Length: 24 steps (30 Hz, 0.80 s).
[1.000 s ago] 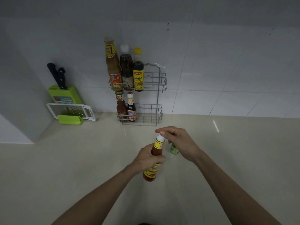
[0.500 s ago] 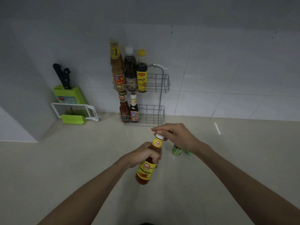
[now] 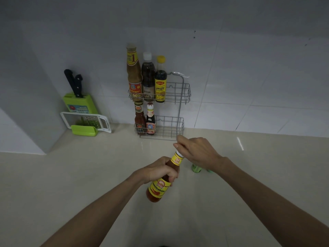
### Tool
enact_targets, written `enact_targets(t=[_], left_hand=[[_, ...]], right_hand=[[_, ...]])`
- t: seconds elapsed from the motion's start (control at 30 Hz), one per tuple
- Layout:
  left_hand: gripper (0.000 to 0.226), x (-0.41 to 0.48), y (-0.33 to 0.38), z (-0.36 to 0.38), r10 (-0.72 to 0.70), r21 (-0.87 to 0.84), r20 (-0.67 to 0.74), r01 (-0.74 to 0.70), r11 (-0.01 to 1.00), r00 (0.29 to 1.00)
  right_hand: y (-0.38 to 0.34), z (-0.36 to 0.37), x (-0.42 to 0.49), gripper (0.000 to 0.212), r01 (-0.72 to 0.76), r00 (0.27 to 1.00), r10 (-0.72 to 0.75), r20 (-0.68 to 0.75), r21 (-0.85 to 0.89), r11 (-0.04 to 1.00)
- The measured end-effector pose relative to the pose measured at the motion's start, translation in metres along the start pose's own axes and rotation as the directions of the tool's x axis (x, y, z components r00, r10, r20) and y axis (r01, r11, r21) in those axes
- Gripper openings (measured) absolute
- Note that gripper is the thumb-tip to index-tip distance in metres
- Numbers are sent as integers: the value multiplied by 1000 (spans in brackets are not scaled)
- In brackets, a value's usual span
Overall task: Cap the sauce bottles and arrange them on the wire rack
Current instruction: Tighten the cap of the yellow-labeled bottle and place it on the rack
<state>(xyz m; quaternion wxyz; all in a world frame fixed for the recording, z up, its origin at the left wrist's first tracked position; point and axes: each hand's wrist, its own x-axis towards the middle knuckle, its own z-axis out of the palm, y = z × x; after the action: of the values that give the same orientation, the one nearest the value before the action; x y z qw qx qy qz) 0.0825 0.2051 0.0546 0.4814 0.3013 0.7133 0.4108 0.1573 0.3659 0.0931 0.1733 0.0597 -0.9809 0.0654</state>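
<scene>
My left hand [image 3: 158, 171] grips the neck of a red chili sauce bottle [image 3: 158, 188] with a yellow label, held tilted above the counter. The fingers of my right hand [image 3: 197, 150] are closed over the bottle's white cap [image 3: 178, 154]. A two-tier wire rack [image 3: 179, 97] stands against the wall behind. Its top tier holds three tall bottles [image 3: 147, 77]; its bottom tier holds two small bottles [image 3: 145, 120] at the left. A green object [image 3: 195, 168], partly hidden by my right wrist, sits on the counter.
A green knife block [image 3: 80, 102] with black-handled knives and a white-framed grater [image 3: 87, 120] stand at the back left. A wall corner [image 3: 26, 107] juts out on the left. The beige counter [image 3: 71, 175] spreads all around.
The bottle has tilted further and its base has swung toward me. My right hand stays on the cap, and the view has shifted slightly.
</scene>
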Motion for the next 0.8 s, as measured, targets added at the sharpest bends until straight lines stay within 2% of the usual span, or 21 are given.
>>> enact_targets(t=[0.1,0.17,0.3,0.4,0.47,0.53,0.63,0.7,0.8], left_hand=[[19,-1,2,-4,-5,39,-39,6,999,999],[15,-1,5,-3,-18,81,-97,26,996,995],[21,0,8,2,-8,235,-328,90,968,945],[22,2,8,4,40,279,-417,86,957,908],[21,1,8,2,41,208,-377,41,977,925],[18,-4,10,-1,58,162,-250,-18,987,966],[16,-9,14,-7,78,117,-93,-67,991,993],[16,-9,15,-5,81,101,-134,-68,993,988],[20,-5,14,7,86,146,-362,-35,989,928]], right_hand=[[-5,2,4,31,-115,993,112,32,132,985],[-7,4,8,29,-164,986,160,44,103,981],[-13,4,16,22,-298,951,297,84,-2,955],[-15,2,25,20,-382,920,374,121,51,923],[-12,-2,28,21,-294,952,284,112,91,951],[-9,-7,27,25,-128,988,120,92,83,988],[-8,-19,24,35,-9,992,-1,124,81,997],[-9,-18,25,37,7,996,-11,93,47,999],[-11,-9,26,27,-218,975,216,55,48,975]])
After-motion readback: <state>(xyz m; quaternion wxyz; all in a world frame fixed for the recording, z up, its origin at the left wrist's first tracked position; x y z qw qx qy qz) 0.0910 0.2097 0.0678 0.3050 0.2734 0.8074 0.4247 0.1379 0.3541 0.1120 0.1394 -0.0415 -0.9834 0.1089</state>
